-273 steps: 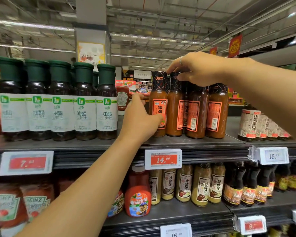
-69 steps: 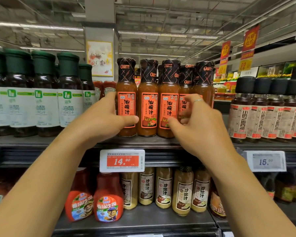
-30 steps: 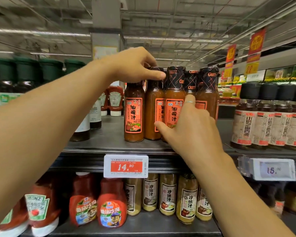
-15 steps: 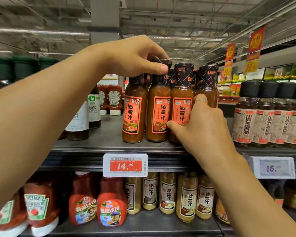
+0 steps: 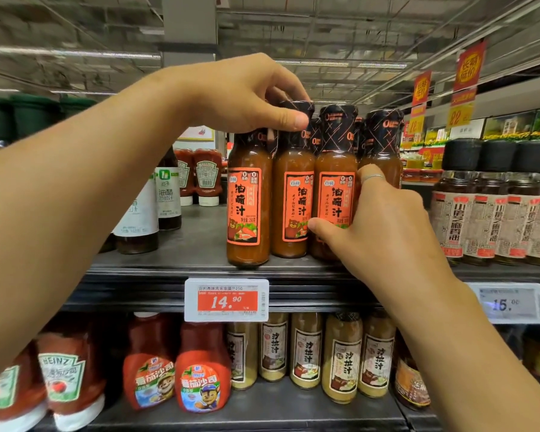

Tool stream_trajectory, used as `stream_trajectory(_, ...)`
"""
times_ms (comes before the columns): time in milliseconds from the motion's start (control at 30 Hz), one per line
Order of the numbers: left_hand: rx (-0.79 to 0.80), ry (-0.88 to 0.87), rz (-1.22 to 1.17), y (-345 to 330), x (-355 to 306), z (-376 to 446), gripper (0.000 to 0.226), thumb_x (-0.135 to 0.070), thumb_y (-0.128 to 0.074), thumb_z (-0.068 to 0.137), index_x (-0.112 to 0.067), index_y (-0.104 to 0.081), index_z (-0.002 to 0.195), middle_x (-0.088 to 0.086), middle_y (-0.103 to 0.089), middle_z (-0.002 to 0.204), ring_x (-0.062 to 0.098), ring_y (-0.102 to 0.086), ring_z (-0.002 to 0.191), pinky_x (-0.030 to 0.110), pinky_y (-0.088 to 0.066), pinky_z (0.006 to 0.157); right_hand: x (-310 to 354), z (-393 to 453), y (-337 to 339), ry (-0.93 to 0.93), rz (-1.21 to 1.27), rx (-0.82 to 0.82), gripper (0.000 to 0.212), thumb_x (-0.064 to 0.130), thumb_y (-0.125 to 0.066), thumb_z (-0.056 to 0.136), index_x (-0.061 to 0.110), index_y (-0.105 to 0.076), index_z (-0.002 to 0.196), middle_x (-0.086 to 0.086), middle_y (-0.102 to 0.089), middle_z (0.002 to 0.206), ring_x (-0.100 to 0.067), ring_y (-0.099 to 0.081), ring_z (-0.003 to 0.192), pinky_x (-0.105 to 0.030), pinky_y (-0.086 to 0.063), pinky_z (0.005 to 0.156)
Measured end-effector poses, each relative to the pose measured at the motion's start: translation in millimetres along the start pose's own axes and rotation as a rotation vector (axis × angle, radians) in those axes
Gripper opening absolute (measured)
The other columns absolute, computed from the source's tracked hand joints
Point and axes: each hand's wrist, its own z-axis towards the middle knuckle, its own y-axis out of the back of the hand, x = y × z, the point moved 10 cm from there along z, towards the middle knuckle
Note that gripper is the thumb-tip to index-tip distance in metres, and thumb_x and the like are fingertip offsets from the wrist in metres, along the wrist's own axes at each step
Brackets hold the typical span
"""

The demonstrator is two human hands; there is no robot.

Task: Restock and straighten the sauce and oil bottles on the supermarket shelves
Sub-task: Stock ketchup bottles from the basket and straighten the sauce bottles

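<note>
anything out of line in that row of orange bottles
Yes: the leftmost orange-labelled sauce bottle, gripped at its cap by the left hand, stands nearer the grey metal shelf edge than its neighbours, its label turned slightly left.

Four orange sauce bottles [image 5: 248,210] show along the shelf front — more stand behind, uncountable. Below: four pale dressing bottles [image 5: 340,358], two cartoon-labelled ketchup bottles [image 5: 201,372].

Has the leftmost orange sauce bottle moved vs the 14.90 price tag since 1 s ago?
Yes. The leftmost orange bottle came forward to the shelf edge, now ahead of its neighbours, directly above the 14.90 tag. Left hand grips its cap.
</note>
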Motion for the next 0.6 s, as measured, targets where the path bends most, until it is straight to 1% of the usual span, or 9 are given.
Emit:
stream_trajectory(67, 0.019, 0.022, 0.041, -3, 2, 0, 0.053, -0.065, -0.060, 0.083, -0.038, -0.062, 0.128, -0.017, -0.073, 0.100, -0.004, -0.069, 0.089, 0.025, -0.052, 0.072, 1, 2, 4, 0.023, -0.034, -0.022, 0.067, 0.061, -0.081, 0.073, 0.022, -0.054, 0.120, 0.002, -0.067, 0.102, -0.022, -0.067, 0.098, -0.032, -0.053, 0.074)
stream_trajectory(133, 0.030, 0.036, 0.094, -5, 4, 0, 0.061, -0.071, -0.058, 0.080, -0.041, -0.058, 0.133, -0.017, -0.067, 0.112, -0.006, -0.066, 0.088, 0.022, -0.049, 0.073, 1, 3, 5, 0.027, -0.037, -0.027, 0.068, 0.062, -0.081, 0.073, 0.022, -0.054, 0.121, 0.002, -0.067, 0.103, -0.022, -0.066, 0.098, -0.032, -0.054, 0.075)
stream_trajectory(200, 0.006, 0.035, 0.151, -4, 6, -1, 0.068, -0.074, -0.058, 0.080, -0.042, -0.052, 0.139, -0.010, -0.060, 0.121, -0.005, -0.061, 0.096, 0.022, -0.046, 0.077, -1, 3, 3, 0.019, -0.027, -0.024, 0.066, 0.061, -0.081, 0.074, 0.022, -0.053, 0.121, 0.002, -0.067, 0.102, -0.022, -0.067, 0.096, -0.034, -0.055, 0.074)
stream_trajectory(300, -0.058, 0.041, 0.138, 0, 8, -4, 0.069, -0.072, -0.066, 0.081, -0.043, -0.049, 0.141, -0.008, -0.057, 0.126, 0.005, -0.059, 0.108, 0.030, -0.048, 0.086, -2, 0, 0, 0.017, -0.002, -0.027, 0.065, 0.058, -0.080, 0.077, 0.023, -0.050, 0.122, 0.003, -0.067, 0.103, -0.021, -0.068, 0.096, -0.036, -0.059, 0.076)
stream_trajectory(333, -0.084, 0.049, 0.094, 2, 9, -6, 0.068, -0.067, -0.070, 0.079, -0.043, -0.051, 0.140, -0.010, -0.058, 0.125, 0.006, -0.060, 0.108, 0.033, -0.050, 0.089, -2, 0, 0, 0.017, 0.003, -0.030, 0.065, 0.058, -0.079, 0.078, 0.023, -0.050, 0.123, 0.002, -0.067, 0.104, -0.022, -0.068, 0.097, -0.039, -0.061, 0.078)
stream_trajectory(400, -0.138, 0.085, -0.088, 7, 18, -14, 0.072, -0.053, -0.077, 0.070, -0.043, -0.052, 0.138, -0.012, -0.062, 0.124, 0.007, -0.063, 0.108, 0.038, -0.051, 0.095, -2, -1, 0, 0.019, 0.005, -0.039, 0.065, 0.058, -0.079, 0.078, 0.023, -0.049, 0.124, 0.002, -0.066, 0.104, -0.021, -0.067, 0.098, -0.041, -0.061, 0.080)
stream_trajectory(467, -0.141, 0.143, -0.326, 2, 36, -26, 0.088, -0.038, -0.084, 0.060, -0.044, -0.048, 0.140, -0.005, -0.060, 0.134, 0.015, -0.064, 0.116, 0.046, -0.052, 0.099, -2, -2, 0, 0.018, 0.013, -0.040, 0.066, 0.058, -0.078, 0.078, 0.023, -0.049, 0.125, 0.003, -0.065, 0.103, -0.021, -0.067, 0.096, -0.039, -0.060, 0.079)
stream_trajectory(533, -0.096, 0.185, -0.571, -15, 51, -40, 0.099, -0.016, -0.087, 0.057, -0.042, -0.044, 0.142, 0.006, -0.055, 0.142, 0.026, -0.065, 0.120, 0.048, -0.056, 0.094, -3, -3, 0, 0.014, 0.026, -0.031, 0.064, 0.057, -0.079, 0.079, 0.023, -0.049, 0.124, 0.003, -0.065, 0.101, -0.021, -0.066, 0.096, -0.039, -0.060, 0.079)
stream_trajectory(600, -0.085, 0.182, -0.731, -31, 57, -47, 0.092, -0.001, -0.081, 0.065, -0.035, -0.045, 0.142, 0.011, -0.065, 0.133, 0.027, -0.068, 0.116, 0.045, -0.059, 0.086, -3, -3, 0, 0.009, 0.041, -0.029, 0.061, 0.055, -0.079, 0.079, 0.023, -0.049, 0.122, 0.003, -0.065, 0.099, -0.022, -0.066, 0.095, -0.042, -0.060, 0.081)
